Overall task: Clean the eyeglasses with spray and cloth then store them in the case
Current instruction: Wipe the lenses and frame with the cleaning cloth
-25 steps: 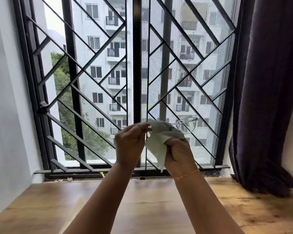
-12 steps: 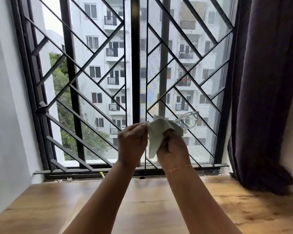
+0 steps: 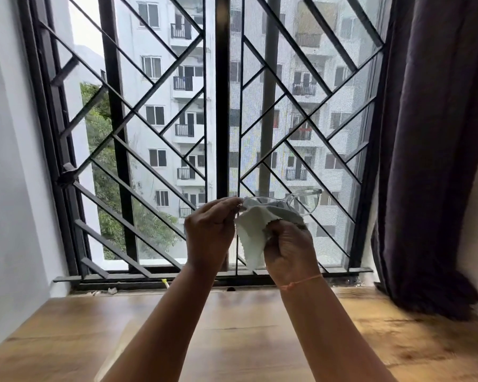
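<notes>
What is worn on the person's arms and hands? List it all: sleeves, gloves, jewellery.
Both forearms are bare, with no sleeves in view, and neither the left hand nor the right hand wears a glove. A thin orange thread with a small knot is tied round the right wrist. The left wrist shows no band or watch. Rings cannot be told.

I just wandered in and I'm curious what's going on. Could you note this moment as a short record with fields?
activity: wiping eyeglasses with a cloth, held up before the window
left hand: pinches one end of the frame
right hand: grips the cloth against a lens
frame: clear, one lens uncovered
below: wooden table
behind: black window grille, dark curtain at right
spray, case: not in view
</notes>
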Motion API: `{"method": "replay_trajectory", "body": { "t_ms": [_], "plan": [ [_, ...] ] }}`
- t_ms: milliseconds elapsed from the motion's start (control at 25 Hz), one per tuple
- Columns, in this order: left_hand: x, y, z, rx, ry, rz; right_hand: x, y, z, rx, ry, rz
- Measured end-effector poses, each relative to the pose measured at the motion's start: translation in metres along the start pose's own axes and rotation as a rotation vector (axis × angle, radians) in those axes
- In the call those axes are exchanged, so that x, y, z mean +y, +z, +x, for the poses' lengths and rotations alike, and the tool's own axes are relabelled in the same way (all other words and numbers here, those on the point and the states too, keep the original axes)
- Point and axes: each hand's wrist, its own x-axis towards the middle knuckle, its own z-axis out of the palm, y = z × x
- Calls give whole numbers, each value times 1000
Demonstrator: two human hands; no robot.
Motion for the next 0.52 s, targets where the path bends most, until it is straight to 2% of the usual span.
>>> {"method": "replay_trajectory", "body": {
  "t_ms": [120, 240, 520],
  "plan": [
    [1, 0, -1, -12, 17, 9, -2, -3, 7, 112, 49, 99],
    [5, 1, -2, -19, 36, 4, -3, 3, 8, 151, 77, 180],
    [7, 0, 1, -47, 57, 14, 7, 12, -3, -105, 34, 130]
  ]
}}
